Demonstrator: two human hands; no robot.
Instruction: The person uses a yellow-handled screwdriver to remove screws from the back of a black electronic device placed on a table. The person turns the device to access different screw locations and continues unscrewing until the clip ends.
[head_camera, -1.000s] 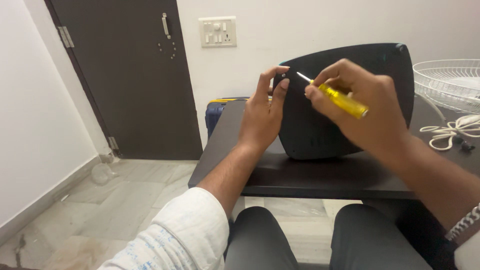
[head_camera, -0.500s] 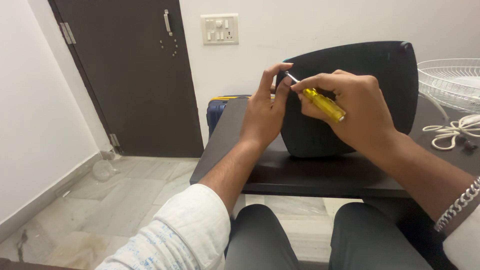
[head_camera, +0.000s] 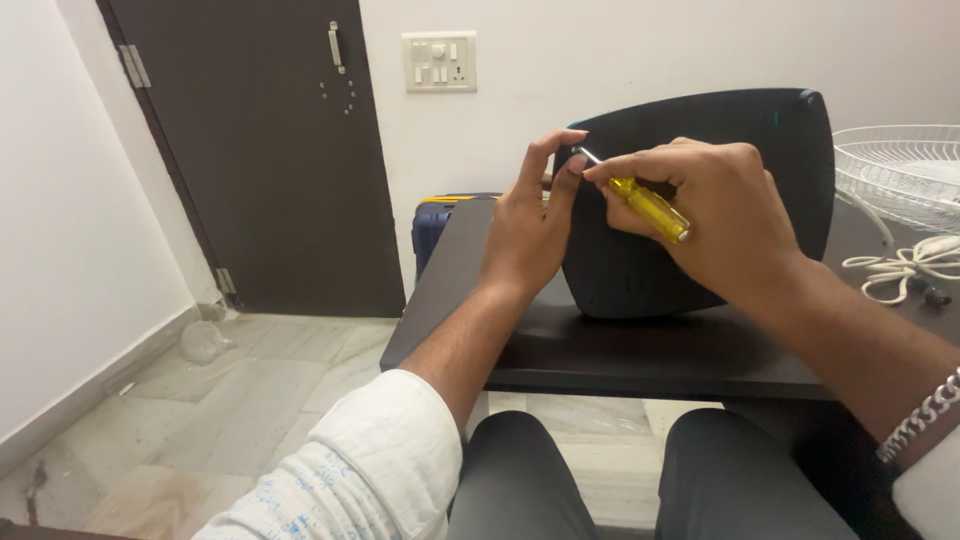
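Gripping a yellow-handled screwdriver (head_camera: 648, 206) in the right hand (head_camera: 718, 222), centre-right of the frame, metal tip against the upper left edge of an upright black panel (head_camera: 740, 140). Pinching at that tip with the left hand (head_camera: 527, 228), fingers closed around it. Standing on a dark table (head_camera: 640, 352); white wire basket (head_camera: 900, 172) and coiled white cord (head_camera: 905, 268) at far right.
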